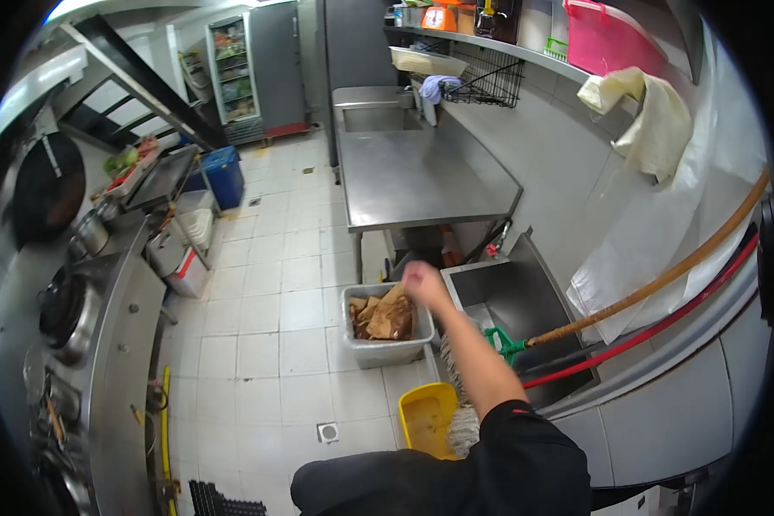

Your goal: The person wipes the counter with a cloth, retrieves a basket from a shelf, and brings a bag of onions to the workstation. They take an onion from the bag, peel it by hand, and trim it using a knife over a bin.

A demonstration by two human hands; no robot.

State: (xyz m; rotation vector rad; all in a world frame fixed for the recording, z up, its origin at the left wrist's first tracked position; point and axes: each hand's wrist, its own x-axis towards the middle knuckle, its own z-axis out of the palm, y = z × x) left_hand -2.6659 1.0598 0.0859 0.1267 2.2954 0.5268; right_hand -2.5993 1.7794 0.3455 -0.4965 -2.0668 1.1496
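My right hand reaches down over the right rim of a grey plastic bin. Crumpled brown paper lies in the bin, and the hand is right at the paper's upper right edge. Its fingers are blurred and partly hidden, so whether they hold anything does not show. A dark shape sits just behind the hand. My left hand is out of the frame.
A steel table stands beyond the bin. To the right are a floor sink and a mop with a green head clamp. A yellow bucket is near my leg. Stoves and pots line the left.
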